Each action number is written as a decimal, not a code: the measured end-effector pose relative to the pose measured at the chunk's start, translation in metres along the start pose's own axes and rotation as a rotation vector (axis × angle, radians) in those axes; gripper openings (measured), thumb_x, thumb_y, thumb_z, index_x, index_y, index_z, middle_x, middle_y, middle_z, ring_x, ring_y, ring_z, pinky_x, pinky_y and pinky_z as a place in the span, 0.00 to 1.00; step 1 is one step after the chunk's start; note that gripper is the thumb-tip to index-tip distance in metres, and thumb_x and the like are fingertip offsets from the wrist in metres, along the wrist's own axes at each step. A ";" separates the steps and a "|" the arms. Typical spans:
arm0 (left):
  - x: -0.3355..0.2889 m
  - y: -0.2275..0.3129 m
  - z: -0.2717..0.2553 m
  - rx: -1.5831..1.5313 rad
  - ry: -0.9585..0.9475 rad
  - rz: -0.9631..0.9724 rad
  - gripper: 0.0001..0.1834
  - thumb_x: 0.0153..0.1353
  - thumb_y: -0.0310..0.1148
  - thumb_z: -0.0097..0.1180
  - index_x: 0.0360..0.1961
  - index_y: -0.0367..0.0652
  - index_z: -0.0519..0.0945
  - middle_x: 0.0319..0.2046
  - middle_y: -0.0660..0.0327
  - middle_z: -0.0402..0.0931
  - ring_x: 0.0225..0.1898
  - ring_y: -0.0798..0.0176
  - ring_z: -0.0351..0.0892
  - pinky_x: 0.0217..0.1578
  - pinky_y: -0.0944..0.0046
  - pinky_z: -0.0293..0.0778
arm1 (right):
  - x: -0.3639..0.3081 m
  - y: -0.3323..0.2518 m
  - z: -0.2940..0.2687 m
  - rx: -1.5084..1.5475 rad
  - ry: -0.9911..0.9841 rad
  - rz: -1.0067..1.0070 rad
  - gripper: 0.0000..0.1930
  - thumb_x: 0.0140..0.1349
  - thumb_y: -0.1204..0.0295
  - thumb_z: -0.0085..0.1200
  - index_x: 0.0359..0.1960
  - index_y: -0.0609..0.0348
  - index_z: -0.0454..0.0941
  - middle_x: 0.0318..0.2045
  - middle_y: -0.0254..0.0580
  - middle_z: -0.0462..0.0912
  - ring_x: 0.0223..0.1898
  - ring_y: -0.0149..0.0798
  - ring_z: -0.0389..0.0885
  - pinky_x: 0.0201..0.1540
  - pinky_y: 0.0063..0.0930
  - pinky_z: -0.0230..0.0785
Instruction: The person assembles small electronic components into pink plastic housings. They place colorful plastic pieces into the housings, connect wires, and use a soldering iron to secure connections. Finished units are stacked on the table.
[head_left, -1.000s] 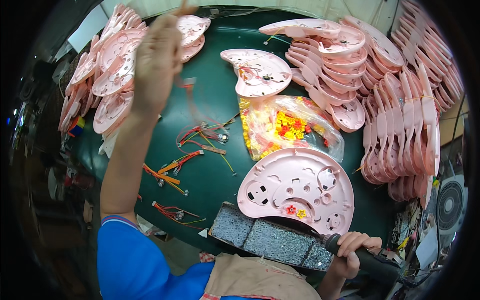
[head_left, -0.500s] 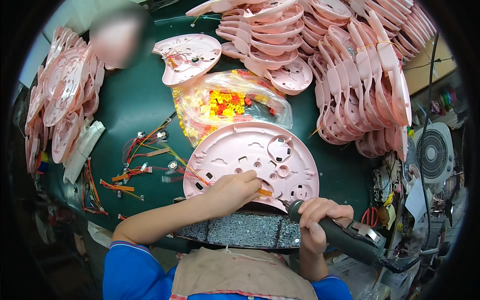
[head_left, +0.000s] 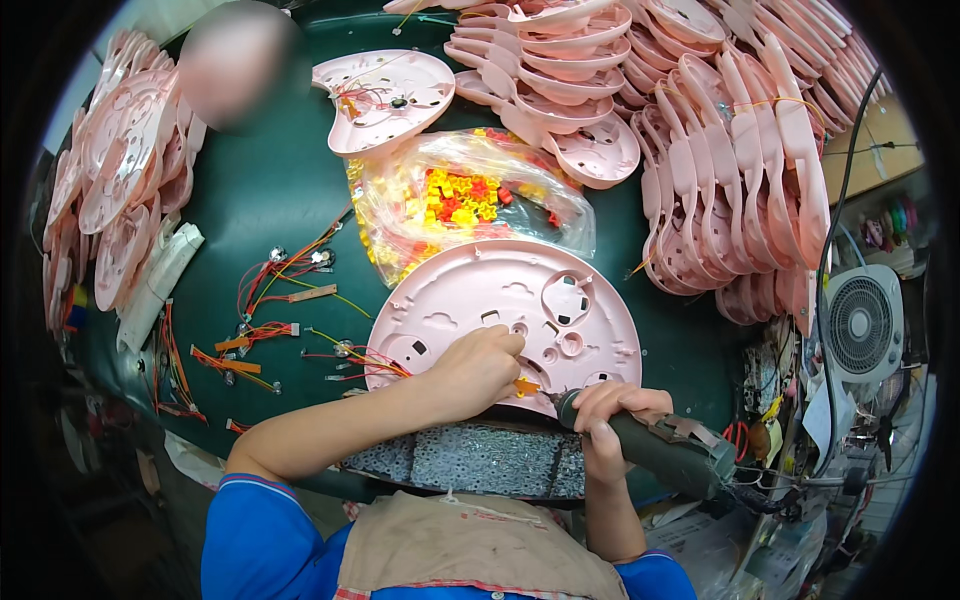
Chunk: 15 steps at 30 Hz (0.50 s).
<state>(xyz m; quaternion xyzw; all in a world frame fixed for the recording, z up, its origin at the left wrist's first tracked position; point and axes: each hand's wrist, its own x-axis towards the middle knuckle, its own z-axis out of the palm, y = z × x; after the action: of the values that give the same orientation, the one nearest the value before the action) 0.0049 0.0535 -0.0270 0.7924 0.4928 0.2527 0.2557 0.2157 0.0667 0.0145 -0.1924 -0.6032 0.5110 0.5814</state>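
A pink plastic shell (head_left: pixel 450 290) lies in front of me with its ribbed inside facing up. My left hand (head_left: pixel 478 370) rests over it, fingers curled and pinched, and whatever they hold is hidden. Just beside those fingers an orange strip (head_left: pixel 525 387) lies on the shell near its front edge. Red and yellow wires (head_left: pixel 388 362) run over the shell's left edge toward my left wrist. In my right hand (head_left: pixel 608 408) is a dark electric screwdriver (head_left: pixel 672 452), its tip pointing left at the shell beside the orange strip.
A clear bag of yellow and red small parts (head_left: pixel 460 200) lies behind the shell. Wire bundles (head_left: pixel 265 335) spread to the left. Pink shells stand stacked at left (head_left: pixel 130 150) and right (head_left: pixel 730 180); another wired shell (head_left: pixel 390 100) lies at the back. A fan (head_left: pixel 862 322) stands right.
The screwdriver and my right hand have shifted left, bringing the tip closer to the orange strip. My left hand has moved slightly on the shell. The trailing wires at left have settled.
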 end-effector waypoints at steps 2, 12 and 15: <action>0.001 -0.001 0.002 0.006 0.005 0.009 0.08 0.47 0.31 0.70 0.22 0.37 0.85 0.34 0.55 0.78 0.41 0.50 0.78 0.44 0.51 0.78 | -0.001 0.003 0.000 -0.006 0.001 0.005 0.19 0.63 0.78 0.61 0.50 0.55 0.65 0.25 0.39 0.76 0.24 0.37 0.78 0.37 0.41 0.79; -0.001 -0.005 -0.003 0.000 -0.003 0.039 0.08 0.47 0.33 0.71 0.25 0.40 0.87 0.33 0.56 0.78 0.41 0.50 0.79 0.43 0.52 0.77 | 0.005 -0.002 0.007 0.002 0.045 0.057 0.18 0.58 0.78 0.58 0.48 0.57 0.64 0.23 0.39 0.74 0.22 0.36 0.75 0.37 0.38 0.77; -0.006 0.009 -0.019 -0.112 0.144 0.043 0.10 0.48 0.34 0.71 0.30 0.41 0.87 0.33 0.58 0.76 0.42 0.52 0.78 0.43 0.54 0.76 | -0.003 -0.041 0.004 0.121 0.114 0.010 0.20 0.59 0.82 0.61 0.48 0.54 0.65 0.20 0.38 0.76 0.22 0.38 0.78 0.38 0.42 0.81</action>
<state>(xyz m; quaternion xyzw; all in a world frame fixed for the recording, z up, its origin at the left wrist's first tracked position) -0.0038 0.0478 -0.0083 0.7672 0.4778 0.3415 0.2579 0.2277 0.0463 0.0484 -0.1889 -0.5360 0.5377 0.6228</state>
